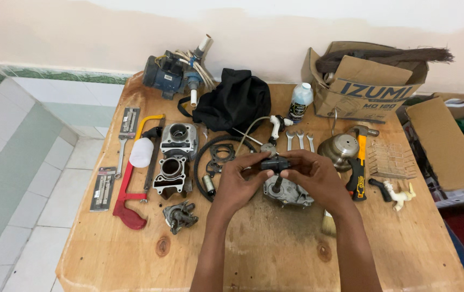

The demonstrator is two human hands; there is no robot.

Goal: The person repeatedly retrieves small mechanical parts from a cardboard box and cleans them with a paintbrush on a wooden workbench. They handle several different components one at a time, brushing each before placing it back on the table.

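Note:
Both my hands meet over the middle of the wooden table (264, 254). My left hand (237, 181) and my right hand (313, 176) pinch a small black cylindrical part (275, 164) between their fingertips. Just under the hands lies a grey metal engine cover (291, 193) with a short shaft sticking up. A black rubber ring with gaskets (218, 157) lies beside my left hand.
Two engine cylinders (175, 157), a red hacksaw (129, 189), a small carburettor part (179, 216) and packaged tools lie left. A blue pump (169, 73), black bag (234, 100), bottle (300, 101), wrenches (299, 140), hammer (359, 167), metal bell-shaped piece and cardboard boxes (367, 84) lie behind and right.

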